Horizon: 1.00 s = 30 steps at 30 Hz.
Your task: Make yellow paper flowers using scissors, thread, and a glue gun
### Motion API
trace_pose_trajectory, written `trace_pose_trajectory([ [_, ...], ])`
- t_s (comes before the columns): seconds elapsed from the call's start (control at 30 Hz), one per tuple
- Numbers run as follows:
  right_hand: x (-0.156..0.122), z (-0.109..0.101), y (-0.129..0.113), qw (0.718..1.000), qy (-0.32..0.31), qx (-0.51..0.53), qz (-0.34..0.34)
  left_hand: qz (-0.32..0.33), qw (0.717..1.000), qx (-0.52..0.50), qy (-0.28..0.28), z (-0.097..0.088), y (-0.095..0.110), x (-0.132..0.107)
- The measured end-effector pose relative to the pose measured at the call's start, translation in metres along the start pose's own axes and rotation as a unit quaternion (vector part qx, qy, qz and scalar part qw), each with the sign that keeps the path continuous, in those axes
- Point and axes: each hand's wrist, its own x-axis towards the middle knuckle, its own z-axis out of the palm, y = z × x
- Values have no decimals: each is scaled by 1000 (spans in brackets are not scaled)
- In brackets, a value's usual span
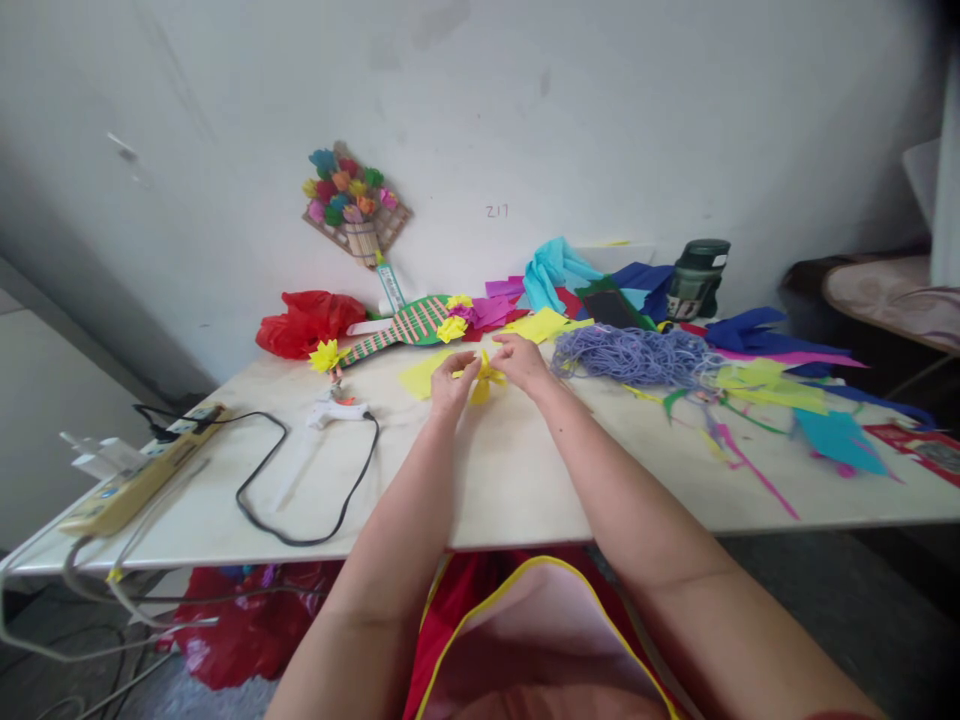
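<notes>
A small yellow paper flower [484, 382] is held just above the white table [487, 480], near its middle. My left hand [452, 380] pinches its left side with the fingers closed. My right hand [523, 362] grips its right side, fingers pressed together on the paper. A sheet of yellow paper [421, 377] lies on the table just behind my left hand. Both forearms reach forward from the near edge.
A glue gun [335, 410] with a black cord [300, 500] lies at left, plugged into a power strip [135, 470]. Purple yarn [634, 355], coloured paper scraps [757, 385], a green striped board [405, 325], a red bag [307, 320] and a dark jar [697, 278] crowd the back and right.
</notes>
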Motion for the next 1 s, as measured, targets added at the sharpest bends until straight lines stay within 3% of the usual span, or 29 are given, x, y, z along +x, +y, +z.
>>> trace_pose_trajectory([
  [0.6, -1, 3, -3, 998, 5, -11, -57, -32, 997, 70, 0, -4, -3, 8],
  [1.0, -2, 4, -4, 997, 10, 11, -73, -62, 997, 35, 5, -1, 1, 7],
])
